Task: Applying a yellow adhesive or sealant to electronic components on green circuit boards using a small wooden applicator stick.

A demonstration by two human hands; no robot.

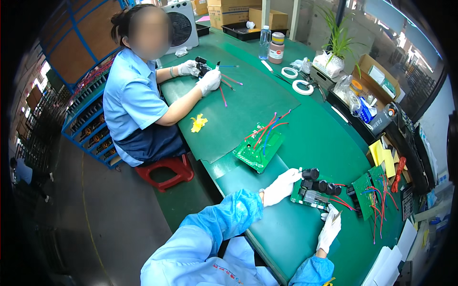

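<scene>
Green circuit board (296, 195) at our left hand (281, 187), over the near part of the desk (281, 233).

White gloves on both sides: we note the left grip pinching the board's left edge, just beside black cylinders (311, 174); our right hand (329, 231) is at the lower right corner, grip narrow around a slim tool (337, 216), kind too small to tell. Red wires (343, 205) reach rightward, near a cluster of wired boards (366, 194). Ahead to the left lies a second board (260, 155); beyond it, a co-worker (133, 90) in blue handles a dark assembly (202, 69).
</scene>
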